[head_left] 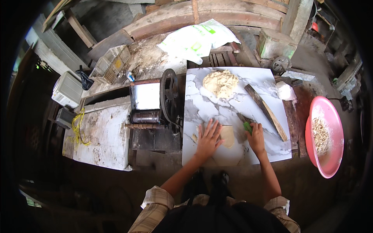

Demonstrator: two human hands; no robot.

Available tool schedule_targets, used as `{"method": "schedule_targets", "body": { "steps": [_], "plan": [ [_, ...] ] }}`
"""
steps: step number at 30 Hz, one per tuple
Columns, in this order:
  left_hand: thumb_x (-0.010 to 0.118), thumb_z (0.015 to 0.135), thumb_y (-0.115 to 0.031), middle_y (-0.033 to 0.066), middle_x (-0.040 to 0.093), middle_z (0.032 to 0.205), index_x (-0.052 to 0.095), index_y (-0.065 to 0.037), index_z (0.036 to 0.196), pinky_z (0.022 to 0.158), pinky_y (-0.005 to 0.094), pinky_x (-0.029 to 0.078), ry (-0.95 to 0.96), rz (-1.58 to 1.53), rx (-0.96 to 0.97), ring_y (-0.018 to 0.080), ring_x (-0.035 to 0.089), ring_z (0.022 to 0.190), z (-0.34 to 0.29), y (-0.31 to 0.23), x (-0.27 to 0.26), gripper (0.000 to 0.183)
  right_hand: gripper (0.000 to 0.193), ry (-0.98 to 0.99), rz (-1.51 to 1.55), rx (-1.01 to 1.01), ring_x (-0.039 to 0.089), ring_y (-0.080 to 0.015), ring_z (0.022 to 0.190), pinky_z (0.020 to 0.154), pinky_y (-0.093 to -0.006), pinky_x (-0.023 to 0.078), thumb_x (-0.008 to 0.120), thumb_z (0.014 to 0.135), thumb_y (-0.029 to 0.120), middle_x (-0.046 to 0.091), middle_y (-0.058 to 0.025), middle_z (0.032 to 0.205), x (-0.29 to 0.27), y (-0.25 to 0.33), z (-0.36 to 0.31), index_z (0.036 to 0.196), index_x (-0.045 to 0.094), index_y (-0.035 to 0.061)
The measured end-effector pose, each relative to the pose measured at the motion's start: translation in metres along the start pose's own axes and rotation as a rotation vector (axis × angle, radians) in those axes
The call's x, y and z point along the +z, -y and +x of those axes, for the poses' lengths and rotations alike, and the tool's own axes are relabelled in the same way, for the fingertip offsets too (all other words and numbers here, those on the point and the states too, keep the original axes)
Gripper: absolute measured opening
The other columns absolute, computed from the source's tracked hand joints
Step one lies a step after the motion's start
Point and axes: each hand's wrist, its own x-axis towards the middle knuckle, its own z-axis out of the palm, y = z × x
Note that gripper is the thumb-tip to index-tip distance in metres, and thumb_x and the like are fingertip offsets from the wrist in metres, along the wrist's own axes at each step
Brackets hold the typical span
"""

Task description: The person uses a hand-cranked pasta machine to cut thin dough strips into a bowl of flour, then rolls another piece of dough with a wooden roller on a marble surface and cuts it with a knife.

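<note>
On the marble-patterned board (pixel 194 83) a flat, pale sheet of dough (pixel 228 136) lies in front of me. My left hand (pixel 209 139) rests spread at its left side, its fingertips beside or on the sheet's edge. To the right of the sheet, my right hand (pixel 255 140) is closed round the green handle of a knife (pixel 247 125), whose dark blade points away to the upper left. A rough mound of dough (pixel 220 83) sits at the board's far side. A long wooden stick (pixel 267 112) lies slantwise beyond my right hand.
Left of the board stands a hand-wheel roller machine (pixel 147 105). A pink basin (pixel 324 136) with dough strips (pixel 320 136) is at the right. White sacks (pixel 199 39) and a plastic crate (pixel 110 64) lie behind. Near the board's right edge is a plastic bag (pixel 285 91).
</note>
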Motion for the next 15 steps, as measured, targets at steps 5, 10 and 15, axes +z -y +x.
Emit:
{"method": "schedule_targets", "body": {
  "steps": [5,10,15],
  "plan": [
    [0.051,0.089,-0.043,0.0097,0.026,0.149,0.029,-0.007,0.142,0.107,0.0626,0.011,0.013,-0.013,-0.198,0.0311,0.014,0.141,-0.018,-0.015,-0.004,0.068,0.031,0.261,0.23,-0.258,0.057,-0.0445,0.084,0.075,-0.049,0.047,0.058,0.084,0.008,0.058,-0.0226,0.09,-0.028,0.001,0.003,0.111,0.047,0.0007],
    [0.052,0.09,-0.039,0.0099,0.029,0.147,0.03,-0.009,0.143,0.107,0.0617,0.013,-0.005,-0.006,-0.359,0.0311,0.019,0.139,-0.053,-0.053,-0.014,0.065,0.059,0.405,-0.006,-0.611,0.061,-0.0398,0.069,0.066,-0.0463,0.05,0.047,0.088,0.006,0.06,-0.0175,0.076,-0.064,0.025,0.0,0.142,0.031,0.0245],
    [0.053,0.09,-0.035,0.01,0.03,0.146,0.034,-0.018,0.142,0.109,0.0563,0.016,0.01,-0.001,-0.397,0.03,0.025,0.136,-0.07,-0.09,-0.018,0.058,0.074,0.392,-0.434,-0.862,0.064,-0.0282,0.06,0.055,-0.0388,0.052,0.052,0.079,0.004,0.06,-0.0125,0.071,-0.066,0.032,-0.008,0.143,0.03,0.0336]
  ]
}}
